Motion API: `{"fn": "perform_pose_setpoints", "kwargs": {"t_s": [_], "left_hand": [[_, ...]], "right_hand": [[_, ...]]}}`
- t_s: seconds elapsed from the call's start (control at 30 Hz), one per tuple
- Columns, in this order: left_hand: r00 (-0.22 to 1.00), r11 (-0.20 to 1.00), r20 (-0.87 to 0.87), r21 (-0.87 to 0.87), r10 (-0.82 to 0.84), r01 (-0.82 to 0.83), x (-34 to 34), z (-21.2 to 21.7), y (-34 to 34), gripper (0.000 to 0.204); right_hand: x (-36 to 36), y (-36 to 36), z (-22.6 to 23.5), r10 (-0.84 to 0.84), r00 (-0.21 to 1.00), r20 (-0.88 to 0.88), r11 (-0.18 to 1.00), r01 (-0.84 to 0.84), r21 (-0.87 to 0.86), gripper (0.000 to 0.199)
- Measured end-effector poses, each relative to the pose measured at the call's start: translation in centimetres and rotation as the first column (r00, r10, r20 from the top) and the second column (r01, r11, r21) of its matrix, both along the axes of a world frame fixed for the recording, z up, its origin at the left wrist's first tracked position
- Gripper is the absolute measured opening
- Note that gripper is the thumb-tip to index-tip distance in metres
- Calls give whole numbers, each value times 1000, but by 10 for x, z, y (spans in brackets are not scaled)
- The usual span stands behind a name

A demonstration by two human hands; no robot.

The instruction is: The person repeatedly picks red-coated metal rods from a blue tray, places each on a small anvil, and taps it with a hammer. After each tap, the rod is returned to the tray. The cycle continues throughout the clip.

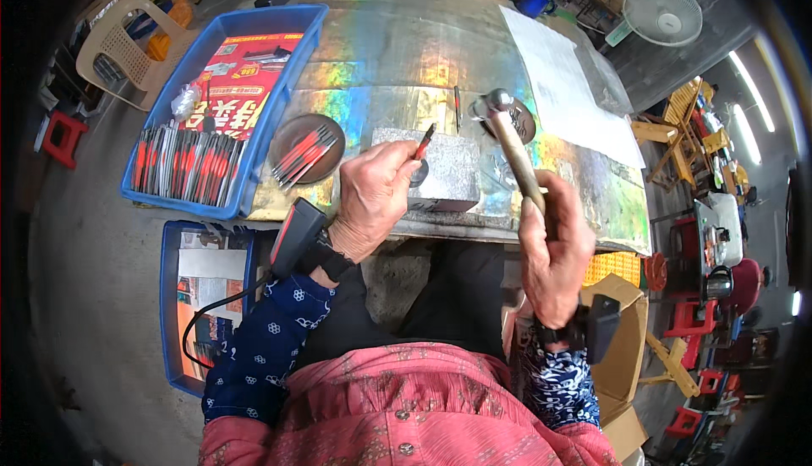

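L hand (372, 191) is pinching red-and-black rod (425, 145) betw. thumb & fingertips, over metal block (452, 177) (contact unclear), prob. for fine control. R hand (556, 242) is grasping hammer (517, 150) well down handle, head up, likely for leverage. Brown dish (293, 134) w/ similar rods (306, 155) is sitting L of block, presumably for easy reach; blue tray (182, 204) farther L is holding more.

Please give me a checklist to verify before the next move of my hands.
1. Left hand holds the red-and-black piece: ok.
2. Right hand grips the hammer: ok.
3. Hammer head apart from left hand: ok.
4. Metal block within the hands' reach: ok.
5. Piece touching the block: cannot tell.
6. Red strips wholly inside the brown dish: not ok, ends overhang the rim.
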State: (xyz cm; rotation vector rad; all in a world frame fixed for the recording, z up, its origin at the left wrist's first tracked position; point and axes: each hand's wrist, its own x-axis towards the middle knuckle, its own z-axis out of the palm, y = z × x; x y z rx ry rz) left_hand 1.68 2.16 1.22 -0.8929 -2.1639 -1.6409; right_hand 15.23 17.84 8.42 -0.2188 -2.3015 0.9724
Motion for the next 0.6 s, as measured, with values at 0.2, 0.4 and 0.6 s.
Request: {"fn": "perform_pose_setpoints", "kwargs": {"t_s": [0.2,0.4,0.6], "left_hand": [[1000,1000,16,17,16,-16,2,0,2,13],[1000,1000,2,16,26,-26,2,-2,1,13],[999,999,-11,10,34,-34,2,-3,1,13]], "right_hand": [[9,-9,40,82,995,50,984,-89,157,29],[7,-15,53,114,989,89,964,-132,232,26],[5,-15,68,135,981,139,952,-167,258,27]]}}
